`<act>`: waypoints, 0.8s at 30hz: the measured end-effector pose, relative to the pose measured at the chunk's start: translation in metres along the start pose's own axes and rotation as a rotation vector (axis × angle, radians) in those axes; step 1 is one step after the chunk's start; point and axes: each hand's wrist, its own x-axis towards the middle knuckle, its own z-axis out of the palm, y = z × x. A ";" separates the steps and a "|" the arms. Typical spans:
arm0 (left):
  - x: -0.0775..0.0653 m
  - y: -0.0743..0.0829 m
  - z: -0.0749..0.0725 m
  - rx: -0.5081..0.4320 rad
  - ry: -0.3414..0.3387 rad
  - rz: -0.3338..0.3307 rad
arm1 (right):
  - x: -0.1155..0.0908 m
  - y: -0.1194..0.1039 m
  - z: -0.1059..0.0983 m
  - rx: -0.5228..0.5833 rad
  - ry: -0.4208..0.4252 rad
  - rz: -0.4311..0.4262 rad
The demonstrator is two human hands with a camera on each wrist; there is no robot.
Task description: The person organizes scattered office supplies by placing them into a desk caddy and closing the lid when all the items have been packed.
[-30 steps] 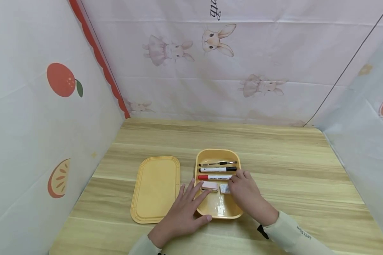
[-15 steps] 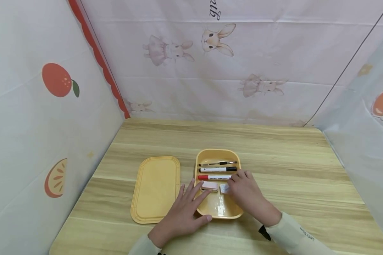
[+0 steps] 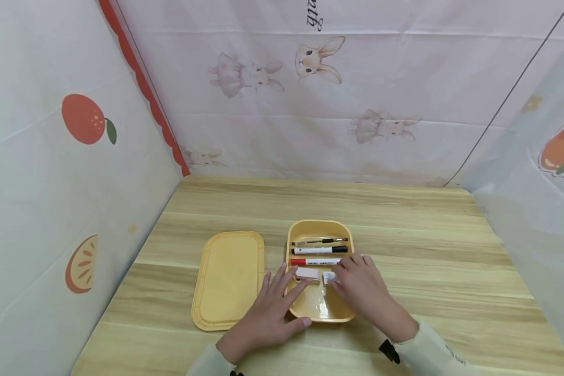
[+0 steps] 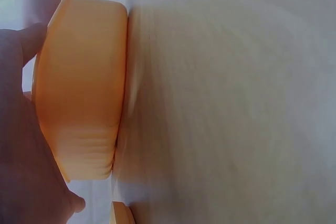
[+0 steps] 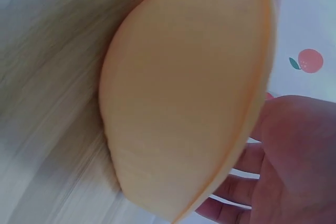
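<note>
The fingers of the right hand (image 3: 363, 286) are bending down inside the box (image 3: 317, 227), covering the right end of the white block (image 3: 327, 277). The contact is hiding beneath them, so I cannot tell whether they are pinching it. The fingers of the left hand (image 3: 270, 316) are spreading fairly straight across the left rim, gripping nothing; the index is reaching the near edge of the pink piece (image 3: 307, 273).

The block is lying flat on the box floor, just right of the pink piece. It is looking light and firm, probably not fragile, with its two long sides offering the surest pinch. The pink piece is seeming stiff and light too, though its shiny near edge may be proving slippery.

Beyond them, the red marker (image 3: 312, 261), black marker (image 3: 315, 250) and pen (image 3: 331, 241) are lying crosswise; such smooth barrels will likely be rolling when nudged, so mid-barrel is seeming the best hold.

The box itself is appearing light, smooth and fairly stiff, its lip giving fingers something to hook. To its left, the lid (image 3: 230, 279) is lying flat on the table (image 3: 423, 235), probably easiest to lift by its edge.
</note>
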 end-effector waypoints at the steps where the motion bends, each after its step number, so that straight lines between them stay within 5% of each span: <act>1: 0.000 -0.001 0.000 -0.010 0.002 -0.001 | 0.000 -0.002 -0.001 0.011 0.008 0.006; 9: 0.000 -0.009 -0.013 -0.206 0.014 -0.117 | -0.002 -0.019 -0.009 0.063 0.166 -0.011; 17: -0.002 -0.035 -0.045 -0.234 0.148 -0.237 | -0.002 -0.053 -0.019 0.190 0.397 -0.067; 24: -0.005 -0.068 -0.071 -0.238 0.220 -0.340 | -0.005 -0.093 -0.023 0.318 0.449 -0.129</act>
